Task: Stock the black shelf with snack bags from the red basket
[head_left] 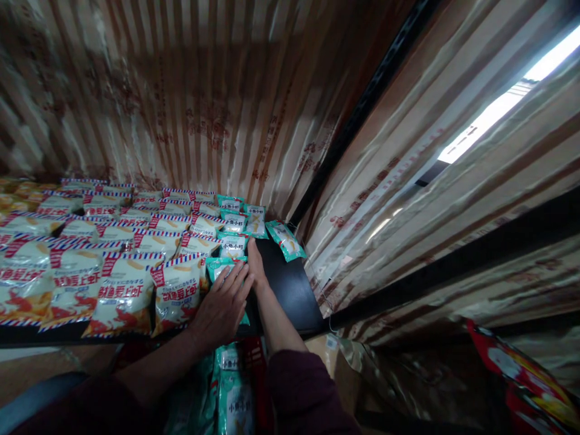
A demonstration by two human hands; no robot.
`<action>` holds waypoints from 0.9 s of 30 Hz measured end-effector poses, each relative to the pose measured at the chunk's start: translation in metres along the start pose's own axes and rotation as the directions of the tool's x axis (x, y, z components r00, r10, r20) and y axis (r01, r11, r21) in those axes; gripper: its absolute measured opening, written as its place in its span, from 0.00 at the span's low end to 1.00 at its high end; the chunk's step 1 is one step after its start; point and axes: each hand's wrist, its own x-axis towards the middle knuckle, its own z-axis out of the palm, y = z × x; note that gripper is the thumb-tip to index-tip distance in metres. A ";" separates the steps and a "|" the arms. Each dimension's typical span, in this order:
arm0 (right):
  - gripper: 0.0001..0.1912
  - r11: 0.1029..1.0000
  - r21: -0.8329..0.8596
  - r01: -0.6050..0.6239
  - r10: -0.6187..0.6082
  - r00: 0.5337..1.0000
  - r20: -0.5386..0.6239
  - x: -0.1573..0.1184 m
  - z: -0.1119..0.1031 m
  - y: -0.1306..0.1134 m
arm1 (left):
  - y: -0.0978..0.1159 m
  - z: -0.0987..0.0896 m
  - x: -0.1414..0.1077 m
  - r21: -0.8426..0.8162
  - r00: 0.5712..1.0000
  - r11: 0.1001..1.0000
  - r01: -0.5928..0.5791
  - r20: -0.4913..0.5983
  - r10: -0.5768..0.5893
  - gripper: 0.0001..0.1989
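My left hand (226,299) lies with its fingers stretched out over the front of a green snack bag (215,264) at the shelf's front edge. Close beside it, my right hand (256,266) stands edge-on along the right side of the green row, its fingers pointing toward the back. Behind the hands, a second green bag (234,246) and another green bag (234,223) stand in line. To their right leans a green bag (255,220). A separate green bag (286,240) lies tilted near the shelf's right corner. My palms are hidden.
Rows of white snack bags (122,290) with red and blue striped edges fill the left of the black shelf (290,290). Below are more green bags (236,402) in a red container. A dark post (353,133) rises at the corner; printed sheeting (217,90) hangs behind.
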 end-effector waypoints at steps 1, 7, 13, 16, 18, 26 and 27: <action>0.38 1.000 -0.003 0.004 -0.004 1.000 0.008 0.000 0.000 -0.001 | 0.000 0.001 0.000 0.000 1.000 1.000 -0.003 -0.003 0.003 0.28; 0.37 1.000 0.000 0.010 -0.010 1.000 -0.021 0.003 0.002 -0.001 | 0.003 0.000 0.000 0.010 1.000 1.000 0.021 -0.006 -0.021 0.27; 0.34 0.997 0.078 0.025 -0.020 0.997 -0.070 -0.002 -0.001 0.006 | 0.001 -0.007 0.002 0.007 1.000 1.000 0.002 -0.015 -0.002 0.26; 0.34 0.989 0.137 0.055 -0.041 0.993 -0.107 -0.019 -0.006 0.005 | 0.003 -0.012 -0.005 -0.022 0.999 1.000 -0.019 -0.027 0.018 0.25; 0.33 0.986 0.152 0.062 -0.041 0.989 -0.139 -0.039 -0.008 0.001 | 0.009 -0.017 -0.016 -0.063 0.997 0.996 -0.062 -0.051 0.059 0.24; 0.22 0.974 -0.037 0.225 -0.227 0.948 -0.222 -0.181 -0.002 -0.015 | 0.052 -0.032 -0.115 -0.291 0.981 0.938 -0.190 -0.026 0.191 0.21; 0.21 0.971 -0.089 0.221 -0.235 0.949 -0.212 -0.199 0.000 -0.014 | 0.055 -0.032 -0.129 -0.302 0.983 0.937 -0.173 -0.002 0.181 0.20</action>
